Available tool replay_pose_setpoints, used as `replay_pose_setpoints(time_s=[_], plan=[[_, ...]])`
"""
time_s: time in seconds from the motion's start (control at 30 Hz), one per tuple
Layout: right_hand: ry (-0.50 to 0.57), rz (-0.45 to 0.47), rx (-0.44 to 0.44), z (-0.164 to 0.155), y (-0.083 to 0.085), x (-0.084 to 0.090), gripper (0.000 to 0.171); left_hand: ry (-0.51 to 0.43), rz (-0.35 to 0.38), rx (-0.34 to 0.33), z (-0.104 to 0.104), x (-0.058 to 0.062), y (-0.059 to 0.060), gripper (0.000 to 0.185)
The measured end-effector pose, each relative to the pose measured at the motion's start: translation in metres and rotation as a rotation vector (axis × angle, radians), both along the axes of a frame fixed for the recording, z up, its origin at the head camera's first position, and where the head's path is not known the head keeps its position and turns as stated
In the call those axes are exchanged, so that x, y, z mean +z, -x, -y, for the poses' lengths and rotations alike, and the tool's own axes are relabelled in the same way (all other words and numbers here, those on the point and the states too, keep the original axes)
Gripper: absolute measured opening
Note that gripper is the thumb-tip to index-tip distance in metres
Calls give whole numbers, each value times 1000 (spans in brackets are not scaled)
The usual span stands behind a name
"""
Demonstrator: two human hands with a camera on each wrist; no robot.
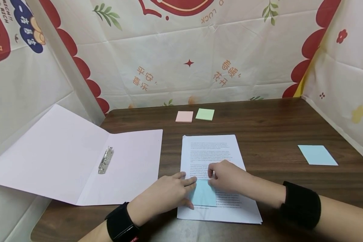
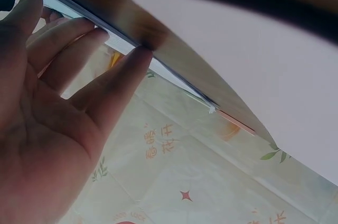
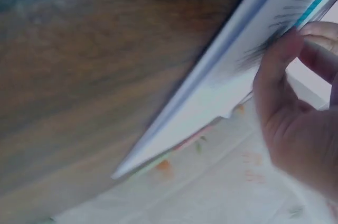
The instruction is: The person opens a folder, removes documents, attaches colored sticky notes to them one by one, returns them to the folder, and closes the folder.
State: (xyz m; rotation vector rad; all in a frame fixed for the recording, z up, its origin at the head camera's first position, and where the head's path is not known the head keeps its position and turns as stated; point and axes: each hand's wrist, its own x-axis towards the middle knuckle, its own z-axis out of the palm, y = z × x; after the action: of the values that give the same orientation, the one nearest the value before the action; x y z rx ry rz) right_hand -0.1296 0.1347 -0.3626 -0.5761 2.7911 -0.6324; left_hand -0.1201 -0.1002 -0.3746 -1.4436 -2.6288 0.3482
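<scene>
A light blue sticky note (image 1: 203, 195) lies on the lower middle of a stack of printed paper (image 1: 211, 154). My left hand (image 1: 172, 191) rests at the stack's left edge, fingers extended, with fingertips at the note's upper left; its thumb is near the lower left corner. In the left wrist view, the left hand's fingers (image 2: 119, 86) meet the paper edge. My right hand (image 1: 231, 176) has curled fingers and pinches the note near its upper right corner. The right wrist view shows the right thumb (image 3: 277, 60) beside the blue strip of the note; its exact contact is partly hidden.
An open pale folder (image 1: 133, 161) with a metal clip (image 1: 106, 160) lies on the left. Pink (image 1: 184, 116) and green sticky notes (image 1: 205, 114) lie at the back. Another light blue sheet (image 1: 318, 155) lies on the right. Printed cloth (image 1: 181, 40) hangs behind the wooden table (image 1: 269, 131).
</scene>
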Motion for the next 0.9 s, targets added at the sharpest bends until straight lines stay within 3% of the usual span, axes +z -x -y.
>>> replay_pose_setpoints(time_s=[0.1, 0.17, 0.23, 0.3, 0.4, 0.5, 0.73, 0.9], plan=[[-146, -236, 146, 6, -15, 2, 18, 1, 0, 0, 0, 1, -1, 66], [-222, -326, 257, 10, -25, 3, 32, 2, 13, 9, 0, 2, -1, 67], [-259, -287, 347, 14, -35, 3, 46, 6, 28, 18, 0, 2, -2, 66], [-289, -191, 391, 16, -42, 3, 58, 6, 45, 25, 0, 3, -2, 66], [-309, -58, 385, 17, -46, 4, 70, -4, 75, 43, -1, 3, -2, 65], [-310, 1, 351, 13, -44, 5, 75, -27, 106, 64, -1, 2, -1, 65], [-320, 28, 325, -7, -44, 5, 77, -41, 112, 75, 0, 2, -2, 64], [-424, -22, 342, -14, -51, 6, 80, -49, 122, 76, -2, 0, -3, 64]])
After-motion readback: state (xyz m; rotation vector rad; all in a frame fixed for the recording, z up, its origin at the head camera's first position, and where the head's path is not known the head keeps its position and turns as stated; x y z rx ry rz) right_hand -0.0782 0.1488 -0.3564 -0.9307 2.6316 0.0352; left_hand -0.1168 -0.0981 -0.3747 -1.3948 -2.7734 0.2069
